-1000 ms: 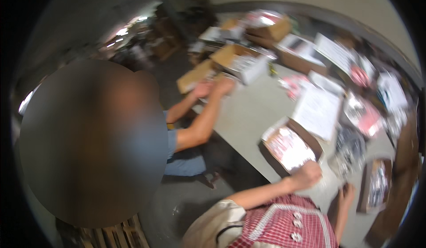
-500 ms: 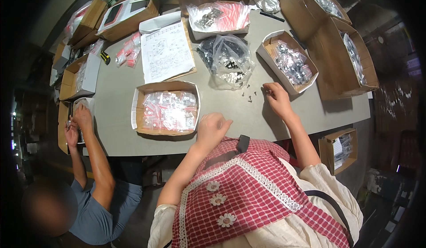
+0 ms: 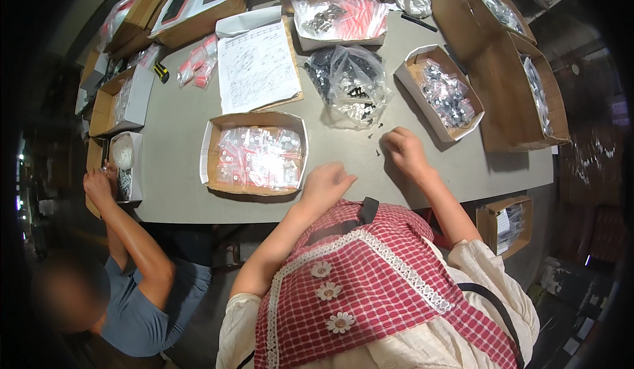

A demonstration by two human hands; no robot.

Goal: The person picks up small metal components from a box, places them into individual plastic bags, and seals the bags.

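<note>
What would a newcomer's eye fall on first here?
Probably the red-and-white checked apron with white flowers, filling the lower middle. Above it, shiny clear plastic packets glare in an open brown-and-white cardboard box, left of the left hand. Small dark pieces lie near the right hand.

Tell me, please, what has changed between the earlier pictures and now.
The view has swung round. The co-worker's nearer hand has moved left, away from the white box; the right hand has edged left toward the loose dark pieces. The left hand stays beside the shallow carton, and the clear bag stays put.
</note>
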